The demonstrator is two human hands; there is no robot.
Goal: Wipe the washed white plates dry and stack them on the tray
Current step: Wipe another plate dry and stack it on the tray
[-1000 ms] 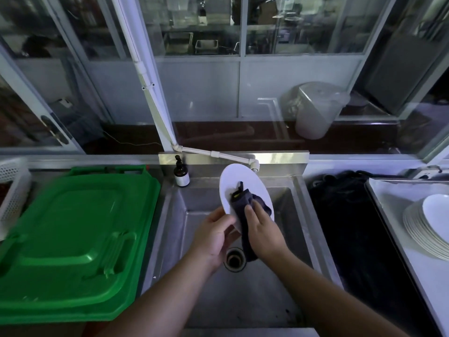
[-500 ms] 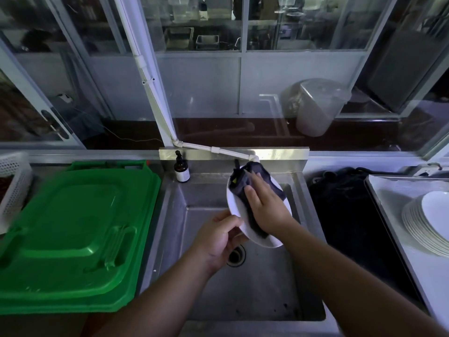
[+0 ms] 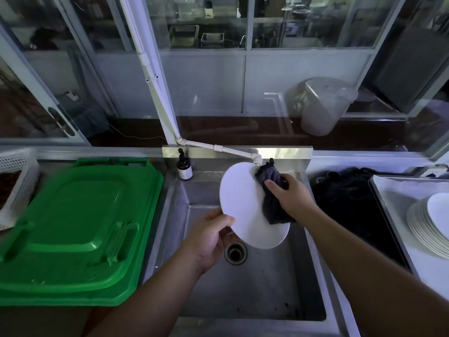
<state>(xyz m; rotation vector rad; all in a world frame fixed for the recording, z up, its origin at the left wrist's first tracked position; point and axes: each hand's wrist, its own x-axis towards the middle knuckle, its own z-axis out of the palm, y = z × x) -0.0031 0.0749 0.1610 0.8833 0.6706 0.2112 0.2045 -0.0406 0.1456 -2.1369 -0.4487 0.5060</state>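
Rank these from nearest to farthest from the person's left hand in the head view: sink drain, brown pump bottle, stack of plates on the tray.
From the left hand:
1. Sink drain, just to its right in the basin.
2. Brown pump bottle, at the sink's back left corner.
3. Stack of plates, far right on the tray.

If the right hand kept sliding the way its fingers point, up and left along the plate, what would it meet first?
Probably the white tap spout just past the plate rim; the right hand presses the cloth there. Depth is unclear.
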